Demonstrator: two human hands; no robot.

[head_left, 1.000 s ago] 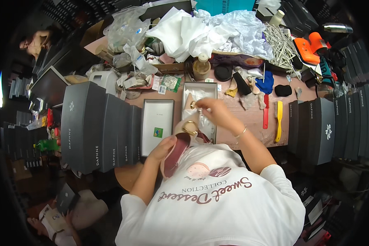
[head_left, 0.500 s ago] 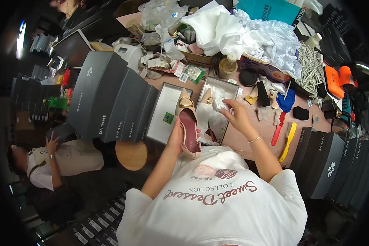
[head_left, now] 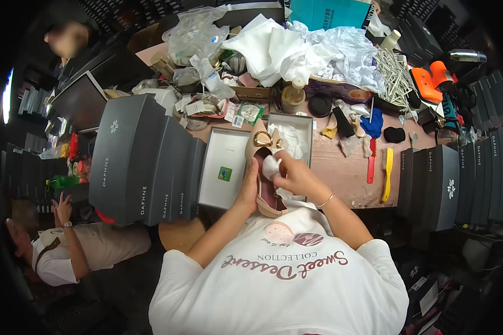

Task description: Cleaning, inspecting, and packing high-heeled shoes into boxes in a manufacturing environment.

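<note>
A beige pointed shoe with a gold buckle and dark red insole (head_left: 267,192) is tilted upright in front of my chest. My left hand (head_left: 248,190) grips it along its left side. Pinched in my right hand (head_left: 297,177) is a wad of white tissue paper (head_left: 270,166), held at the shoe's opening. Behind the shoe stands a grey shoe box (head_left: 310,137) with white paper inside. The matching shoe (head_left: 276,138) lies in that box, mostly hidden. To the left, a white-lined box lid (head_left: 215,162) bears a small green sticker.
Grey shoe boxes (head_left: 125,162) stand stacked at the left, and more boxes (head_left: 441,184) at the right. A red brush (head_left: 371,167) and a yellow brush (head_left: 387,176) lie right of my hand. Crumpled paper (head_left: 296,50) is heaped behind. Another person (head_left: 95,245) is at far left.
My right hand has moved left and nearer, from the box to the shoe's opening, with the white tissue paper. My left hand keeps hold of the shoe. The view has shifted a little.
</note>
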